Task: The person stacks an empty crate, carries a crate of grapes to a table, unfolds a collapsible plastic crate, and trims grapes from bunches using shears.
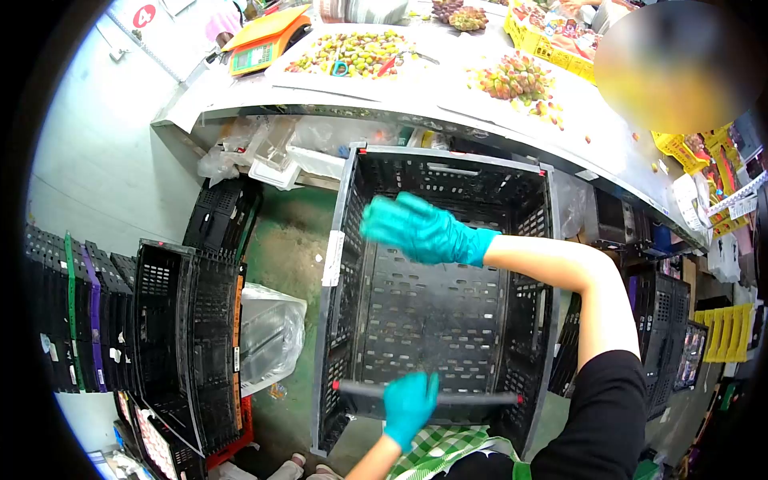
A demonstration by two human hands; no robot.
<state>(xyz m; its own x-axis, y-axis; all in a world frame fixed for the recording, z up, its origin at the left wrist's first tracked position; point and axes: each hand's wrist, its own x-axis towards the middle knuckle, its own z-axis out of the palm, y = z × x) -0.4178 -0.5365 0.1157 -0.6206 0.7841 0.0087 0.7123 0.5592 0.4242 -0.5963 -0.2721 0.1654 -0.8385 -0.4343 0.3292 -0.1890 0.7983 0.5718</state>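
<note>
A large black folding crate point(432, 320) with slotted walls fills the middle of the head view, its floor bare. My left hand point(410, 406), in a teal glove, closes over the top edge of the crate's near end panel point(472, 402), which leans inward and has red tabs at its corners. My right hand point(428, 230), gloved alike, reaches across above the crate, fingers stretched toward its left wall and slightly smeared by motion. Nothing shows in that hand. A white label point(333, 258) is stuck on the left wall's rim.
Beyond the crate runs a white worktable point(448, 88) with loose grapes point(352, 54), a grape bunch point(516, 78) and an orange scale point(268, 36). More black crates point(188, 344) stand at left. A clear plastic bag point(272, 336) lies beside them. Another person stands across the table.
</note>
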